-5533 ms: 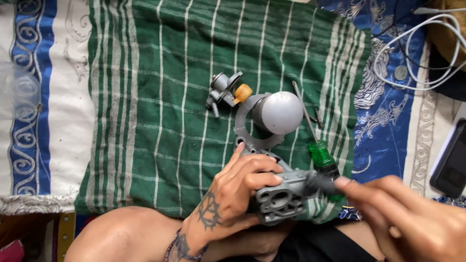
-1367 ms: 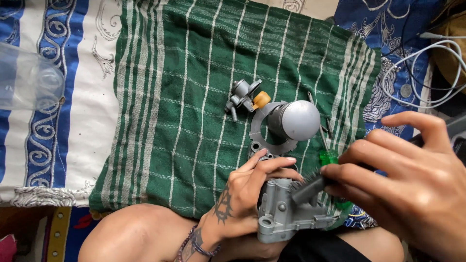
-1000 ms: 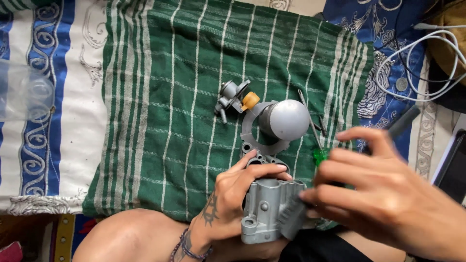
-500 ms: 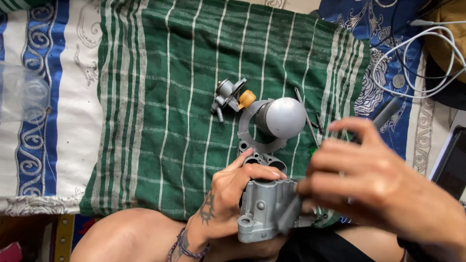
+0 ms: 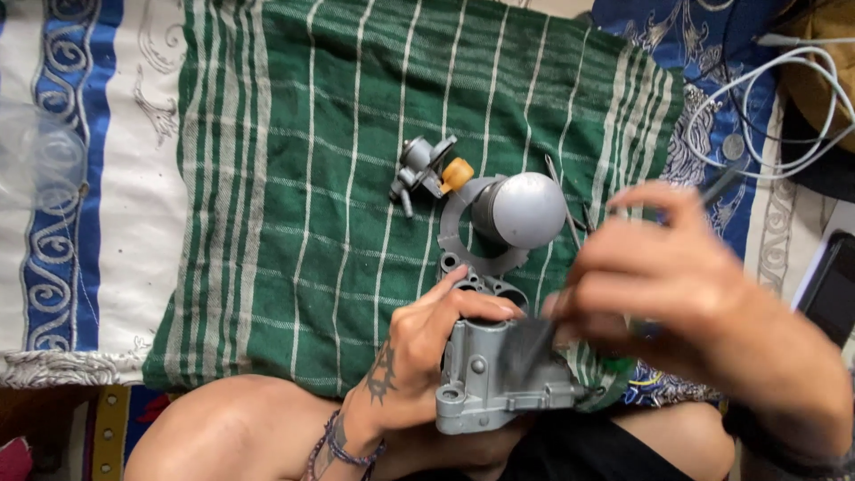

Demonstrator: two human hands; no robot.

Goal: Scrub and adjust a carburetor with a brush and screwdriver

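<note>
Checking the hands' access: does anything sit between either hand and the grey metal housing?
Nothing visible does. The left hand already grips the grey metal housing, and the blurred right hand presses against its upper right side. Other grey parts lie apart on the green cloth.

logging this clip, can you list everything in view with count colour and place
metal housing: 1, grey, bottom centre, gripped by the left hand
dome-capped part: 1, grey, on the green cloth above the housing
small fitting: 1, grey with an orange-yellow knob, on the cloth left of the dome
thin rods: looks like 2, dark, on the cloth right of the dome
striped cloth: 1, green with white lines, centre
patterned sheet: 1, white and blue, under the cloth
cable: 1, white, upper right
dark flat device: 1, black, right edge
clear plastic item: 1, transparent, left edge
left hand: 1, tattooed, beaded wristband, holding the housing
right hand: 1, blurred, over the housing's right side; what it holds is unclear
</note>
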